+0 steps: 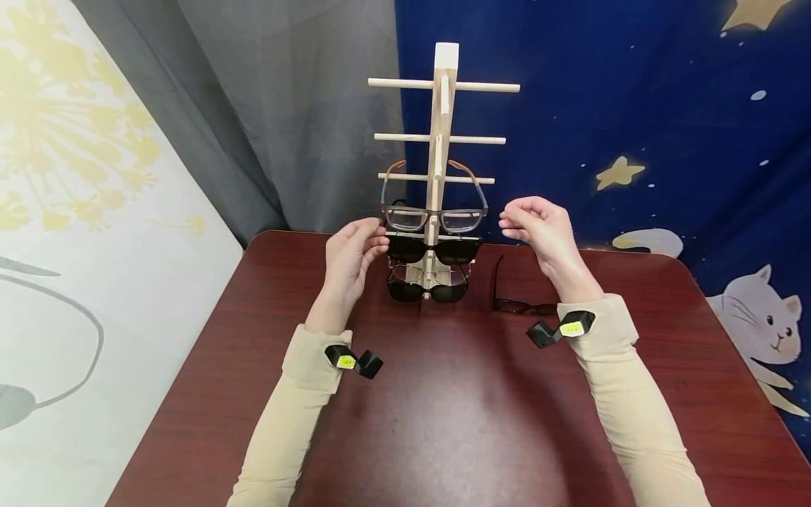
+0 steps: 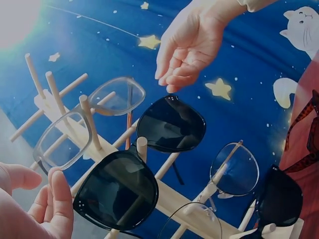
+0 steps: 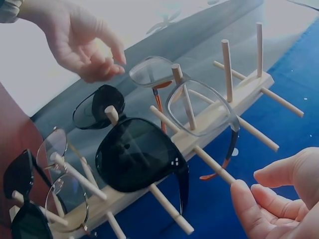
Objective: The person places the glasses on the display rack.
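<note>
A wooden display stand (image 1: 442,113) with crossbars carries several pairs of glasses. Highest among them are eyeglasses (image 1: 433,210) with a clear-grey front and orange temple tips. Black sunglasses (image 3: 142,154) hang below, then thin metal-framed eyeglasses (image 2: 234,169) and lower dark sunglasses (image 2: 279,196). My left hand (image 1: 353,253) is at the left corner of the upper eyeglasses, thumb and fingers apart; whether a fingertip touches the frame I cannot tell. Off to the right of the same eyeglasses, my right hand (image 1: 538,229) hovers with loosely bent fingers and nothing between them.
Another pair of dark-framed glasses (image 1: 516,306) lies on the brown table (image 1: 431,422), right of the stand and near the right forearm. A grey curtain (image 1: 285,105) and a blue curtain (image 1: 570,105) hang behind. A pale patterned surface (image 1: 95,296) borders the left.
</note>
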A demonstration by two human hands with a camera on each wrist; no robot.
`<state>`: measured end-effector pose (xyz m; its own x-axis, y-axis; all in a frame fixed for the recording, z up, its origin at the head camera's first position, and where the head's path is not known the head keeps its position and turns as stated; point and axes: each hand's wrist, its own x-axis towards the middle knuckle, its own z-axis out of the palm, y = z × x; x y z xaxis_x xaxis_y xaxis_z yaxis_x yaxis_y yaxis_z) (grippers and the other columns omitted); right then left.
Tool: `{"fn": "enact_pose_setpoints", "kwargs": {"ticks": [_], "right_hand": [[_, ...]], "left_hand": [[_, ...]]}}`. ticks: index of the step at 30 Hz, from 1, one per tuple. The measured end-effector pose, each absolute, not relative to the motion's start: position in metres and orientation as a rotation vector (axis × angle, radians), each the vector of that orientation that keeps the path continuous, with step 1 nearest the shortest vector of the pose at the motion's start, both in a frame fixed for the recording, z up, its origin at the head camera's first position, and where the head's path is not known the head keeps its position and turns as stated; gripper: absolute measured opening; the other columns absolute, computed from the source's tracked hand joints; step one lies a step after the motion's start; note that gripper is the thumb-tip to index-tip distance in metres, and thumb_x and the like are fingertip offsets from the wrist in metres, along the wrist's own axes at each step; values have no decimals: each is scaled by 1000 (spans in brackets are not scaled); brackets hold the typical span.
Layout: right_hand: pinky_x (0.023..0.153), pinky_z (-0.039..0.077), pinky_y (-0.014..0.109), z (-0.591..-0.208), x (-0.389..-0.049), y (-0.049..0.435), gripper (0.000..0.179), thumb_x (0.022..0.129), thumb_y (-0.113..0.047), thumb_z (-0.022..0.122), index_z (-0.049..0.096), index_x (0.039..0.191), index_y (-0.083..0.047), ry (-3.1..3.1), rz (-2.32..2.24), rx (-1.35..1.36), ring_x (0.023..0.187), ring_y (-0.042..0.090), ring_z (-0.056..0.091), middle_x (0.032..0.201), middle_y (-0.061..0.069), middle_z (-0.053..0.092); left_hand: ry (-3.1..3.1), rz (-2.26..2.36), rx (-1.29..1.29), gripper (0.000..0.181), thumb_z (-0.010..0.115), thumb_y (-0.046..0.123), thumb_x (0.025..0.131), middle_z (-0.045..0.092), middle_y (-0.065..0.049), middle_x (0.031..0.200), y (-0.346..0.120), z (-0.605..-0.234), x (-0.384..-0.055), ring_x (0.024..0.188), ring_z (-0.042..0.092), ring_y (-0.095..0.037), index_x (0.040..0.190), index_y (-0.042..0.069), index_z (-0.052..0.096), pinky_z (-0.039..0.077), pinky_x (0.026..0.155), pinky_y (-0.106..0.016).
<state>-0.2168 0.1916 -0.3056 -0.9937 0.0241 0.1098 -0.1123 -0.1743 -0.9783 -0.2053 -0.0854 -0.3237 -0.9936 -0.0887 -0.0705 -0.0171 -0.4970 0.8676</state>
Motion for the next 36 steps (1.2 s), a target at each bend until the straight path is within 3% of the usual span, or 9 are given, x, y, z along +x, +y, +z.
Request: {"fn": "enact_pose_setpoints", "kwargs": {"ticks": [11,23,30,36], "right_hand": [[64,56,21,-334,-196,220,6,89,3,59,64,88,-1,-1925,2378,150,66,11,66,76,3,69],[64,55,20,-365,-183,252,13,89,2,60,66,83,-8,-1955,2374,24,66,10,66,75,0,69],[64,55,21,-392,-180,280,4,88,-4,63,66,88,-6,-2028,2323,-72,69,9,66,78,0,69],[67,56,24,-464,-210,335,11,87,-9,66,69,97,-4,-2012,2362,-121,74,14,68,85,6,70]], "left_hand": [[-1533,-2659,-28,17,55,-5,89,63,-4,68,-70,-345,-170,55,59,-10,80,6,65,51,53,-18],[-1670,-2669,-78,6,55,-9,86,62,-5,67,-27,-375,-152,51,58,-9,89,-9,61,52,52,-20],[-1802,-2680,-150,18,57,-5,88,63,-4,69,3,-392,-147,54,60,-8,99,-20,57,53,54,-21],[-1896,-2684,-154,22,59,-4,87,66,-24,80,31,-412,-146,57,61,-7,102,-21,58,54,58,-22]]}}
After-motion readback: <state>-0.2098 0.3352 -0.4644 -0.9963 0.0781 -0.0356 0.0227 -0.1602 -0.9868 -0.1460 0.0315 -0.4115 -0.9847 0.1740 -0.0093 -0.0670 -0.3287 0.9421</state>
